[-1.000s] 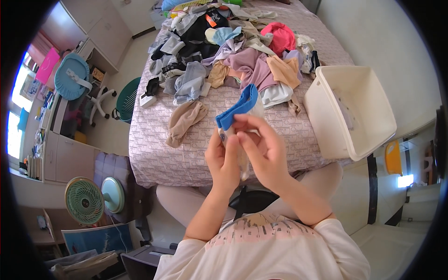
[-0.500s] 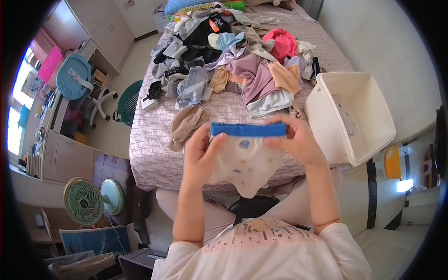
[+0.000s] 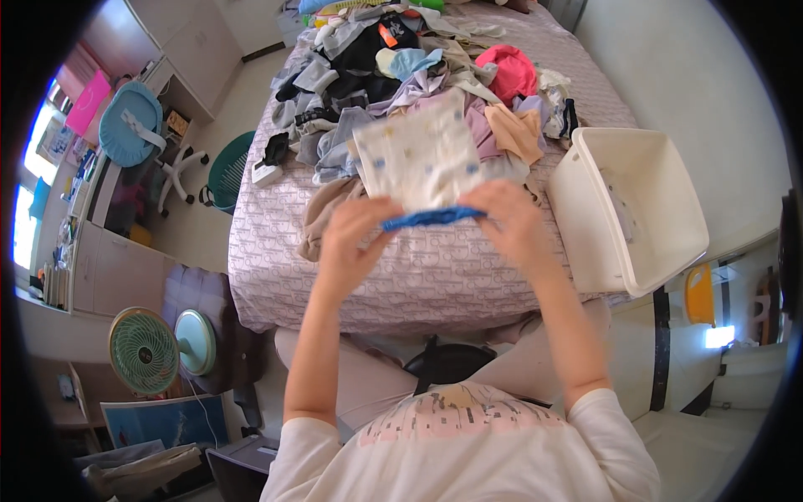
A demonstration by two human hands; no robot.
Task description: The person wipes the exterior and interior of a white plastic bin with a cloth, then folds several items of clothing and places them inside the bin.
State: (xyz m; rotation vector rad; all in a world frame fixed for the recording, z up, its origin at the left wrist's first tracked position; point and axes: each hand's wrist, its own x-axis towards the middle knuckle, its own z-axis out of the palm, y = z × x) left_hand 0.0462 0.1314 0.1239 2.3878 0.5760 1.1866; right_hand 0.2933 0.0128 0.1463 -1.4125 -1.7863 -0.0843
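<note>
A pair of white underpants (image 3: 422, 159) with small blue and yellow prints is stretched out above the bed, blurred by motion. Its blue waistband (image 3: 435, 218) is nearest me and the white cloth extends away toward the clothes pile. My left hand (image 3: 355, 230) is closed on the left end of the waistband. At the right end, my right hand (image 3: 506, 219) grips the band, its fingers smeared by movement. A beige garment (image 3: 322, 213) lies on the bed beside my left hand, partly covered by it.
A heap of mixed clothes (image 3: 401, 75) covers the bed's far part. To the right, a cream plastic bin (image 3: 585, 209) lies tipped with cloth inside. A patterned sheet (image 3: 418, 284) covers the bed. At lower left stands a green fan (image 3: 144, 351); a green basket (image 3: 230, 176) is beyond.
The underpants have swung up and away from me; they hung down toward my lap before. Both hands moved slightly, still gripping the waistband.
</note>
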